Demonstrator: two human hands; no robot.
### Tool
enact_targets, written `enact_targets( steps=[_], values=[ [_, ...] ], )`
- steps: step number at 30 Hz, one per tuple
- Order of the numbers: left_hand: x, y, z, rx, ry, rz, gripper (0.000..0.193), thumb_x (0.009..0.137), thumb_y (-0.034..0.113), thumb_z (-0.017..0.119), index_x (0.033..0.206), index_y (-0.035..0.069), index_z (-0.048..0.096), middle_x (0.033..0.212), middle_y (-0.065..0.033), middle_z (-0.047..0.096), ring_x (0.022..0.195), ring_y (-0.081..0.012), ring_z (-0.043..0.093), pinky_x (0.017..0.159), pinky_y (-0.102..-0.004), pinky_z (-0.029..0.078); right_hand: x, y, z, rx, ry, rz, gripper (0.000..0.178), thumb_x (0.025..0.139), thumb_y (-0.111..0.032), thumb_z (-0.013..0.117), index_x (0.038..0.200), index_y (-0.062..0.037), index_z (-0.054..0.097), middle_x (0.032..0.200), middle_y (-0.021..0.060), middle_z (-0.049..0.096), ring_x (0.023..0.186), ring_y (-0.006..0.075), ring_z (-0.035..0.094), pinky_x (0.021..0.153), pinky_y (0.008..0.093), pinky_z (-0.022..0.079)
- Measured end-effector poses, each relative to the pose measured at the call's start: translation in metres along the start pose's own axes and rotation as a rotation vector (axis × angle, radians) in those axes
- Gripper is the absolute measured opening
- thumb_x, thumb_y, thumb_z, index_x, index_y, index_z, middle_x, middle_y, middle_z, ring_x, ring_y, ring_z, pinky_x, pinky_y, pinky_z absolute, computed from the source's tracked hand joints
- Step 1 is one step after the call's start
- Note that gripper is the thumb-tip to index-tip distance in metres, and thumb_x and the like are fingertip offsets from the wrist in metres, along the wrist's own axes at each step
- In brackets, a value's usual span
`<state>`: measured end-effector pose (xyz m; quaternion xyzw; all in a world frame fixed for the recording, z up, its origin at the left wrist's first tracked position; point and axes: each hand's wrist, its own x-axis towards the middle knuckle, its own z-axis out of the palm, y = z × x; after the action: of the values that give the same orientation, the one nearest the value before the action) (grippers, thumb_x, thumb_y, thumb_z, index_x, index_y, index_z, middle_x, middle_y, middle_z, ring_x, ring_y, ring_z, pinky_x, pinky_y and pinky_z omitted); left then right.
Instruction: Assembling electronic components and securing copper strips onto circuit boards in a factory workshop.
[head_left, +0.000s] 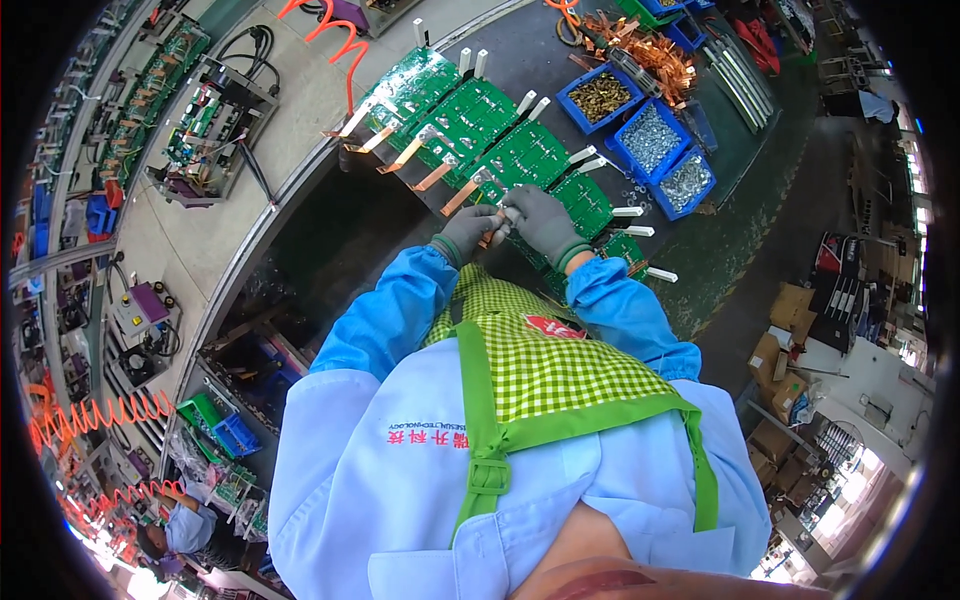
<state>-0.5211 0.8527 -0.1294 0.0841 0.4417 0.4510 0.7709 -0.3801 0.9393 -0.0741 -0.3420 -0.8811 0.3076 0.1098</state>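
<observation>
My left hand [468, 233], in a grey glove, is closed at the near edge of a row of green circuit boards [472, 118]. Its fingers pinch a short copper strip [487, 239], partly hidden by both hands. Against it, my right hand [545, 222], also gloved, bends over a board with its fingertips drawn together; whatever they grip is too small to make out. Further left, several flat copper strips [433, 177] stick out from the boards toward me. White posts [538, 108] stand out along the boards' far side.
Beyond the boards sit blue bins of brass-coloured parts [600, 97] and silvery hardware [650, 138]. A copper pile [660, 62] and metal bars [738, 85] lie farther right. An orange coiled hose [345, 45] hangs at the far left. Another person [190, 525] is at lower left.
</observation>
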Motion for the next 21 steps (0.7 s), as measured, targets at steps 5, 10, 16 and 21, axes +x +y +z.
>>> enact_targets(
  steps=[5, 10, 16, 21],
  values=[
    [0.002, -0.004, -0.001, -0.051, 0.03, 0.037, 0.019, 0.084, 0.004, 0.05, 0.102, -0.003, 0.054, 0.09, -0.0092, 0.059, 0.076, -0.0151, 0.059, 0.063, -0.0233, 0.052, 0.004, -0.015, -0.006, -0.211, -0.064, 0.174, 0.023, 0.076, -0.033, 0.061, 0.079, -0.0108, 0.055, 0.085, 0.0095, 0.056, 0.077, 0.03, 0.057, 0.063, 0.0405, 0.046],
    [0.006, -0.005, -0.004, -0.016, 0.015, 0.026, 0.021, 0.084, 0.002, 0.049, 0.102, -0.005, 0.054, 0.088, -0.0095, 0.06, 0.073, -0.0165, 0.06, 0.062, -0.0235, 0.052, -0.005, -0.019, -0.011, -0.058, 0.015, 0.21, 0.029, 0.074, -0.037, 0.064, 0.085, -0.0108, 0.058, 0.094, 0.0109, 0.055, 0.08, 0.0301, 0.057, 0.069, 0.0396, 0.047],
    [0.009, -0.001, -0.007, -0.042, -0.012, 0.012, 0.02, 0.084, 0.004, 0.05, 0.101, -0.005, 0.052, 0.087, -0.0099, 0.059, 0.073, -0.0169, 0.059, 0.061, -0.0243, 0.052, -0.021, -0.005, -0.002, -0.118, 0.116, -0.001, 0.031, 0.076, -0.032, 0.063, 0.1, -0.0112, 0.06, 0.115, 0.0101, 0.049, 0.095, 0.0286, 0.054, 0.079, 0.0374, 0.046],
    [0.002, 0.009, -0.001, -0.069, -0.035, -0.047, 0.019, 0.084, 0.006, 0.051, 0.101, -0.001, 0.053, 0.089, -0.0076, 0.058, 0.073, -0.0151, 0.058, 0.062, -0.0246, 0.052, -0.023, -0.022, -0.001, -0.015, 0.301, 0.09, 0.024, 0.076, -0.027, 0.062, 0.09, -0.0071, 0.06, 0.113, 0.0098, 0.051, 0.098, 0.0289, 0.053, 0.083, 0.0378, 0.045]
  ],
)
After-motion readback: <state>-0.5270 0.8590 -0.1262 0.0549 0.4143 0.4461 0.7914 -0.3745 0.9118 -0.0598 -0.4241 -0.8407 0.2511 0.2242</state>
